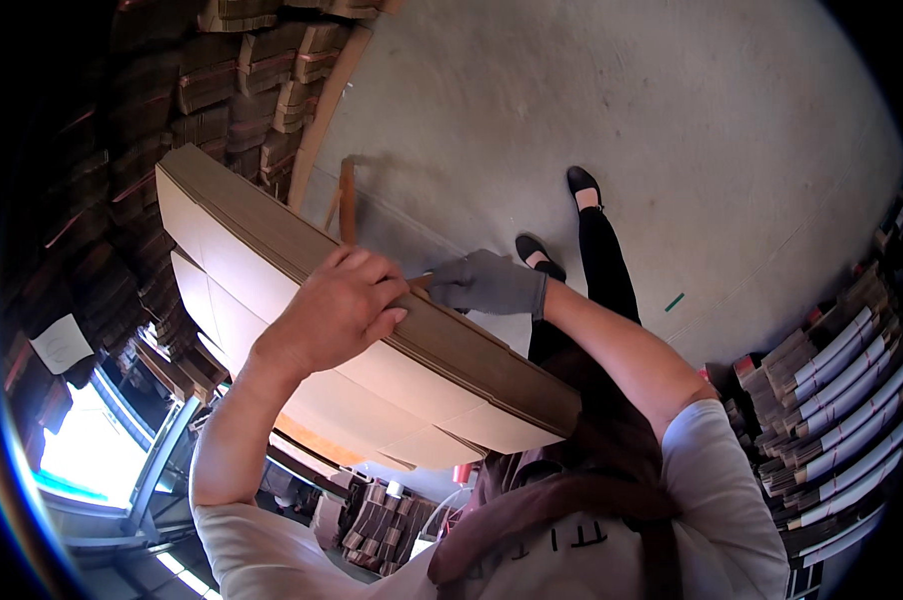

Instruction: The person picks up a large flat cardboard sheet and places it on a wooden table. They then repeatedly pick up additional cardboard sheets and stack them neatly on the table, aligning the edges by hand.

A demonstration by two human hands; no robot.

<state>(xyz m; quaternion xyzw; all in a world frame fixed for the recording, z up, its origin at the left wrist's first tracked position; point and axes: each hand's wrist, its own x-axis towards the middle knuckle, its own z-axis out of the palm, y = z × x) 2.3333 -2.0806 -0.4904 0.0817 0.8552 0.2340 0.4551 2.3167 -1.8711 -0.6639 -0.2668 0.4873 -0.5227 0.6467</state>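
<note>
A thick stack of flattened cardboard boxes (242, 220) slants across in front of me, its layered brown edges upward and a pale printed face toward my left. My bare left hand (342, 305) curls over the upper edge near the middle of the stack, fingers bent and thumb against the cardboard. Just to its right, my right hand (484, 283), in a grey glove, is closed at the far side of the same edge. A small brown piece (422, 282) shows at its fingertips; whether it is a strip or a cardboard flap, I cannot tell.
Tied bundles of cardboard (212, 75) are piled high at the left. More bundles with white edges (842, 370) stand at the right. An orange-brown leg (348, 200) rises beyond the stack. My feet (582, 185) stand on the grey concrete floor (612, 90).
</note>
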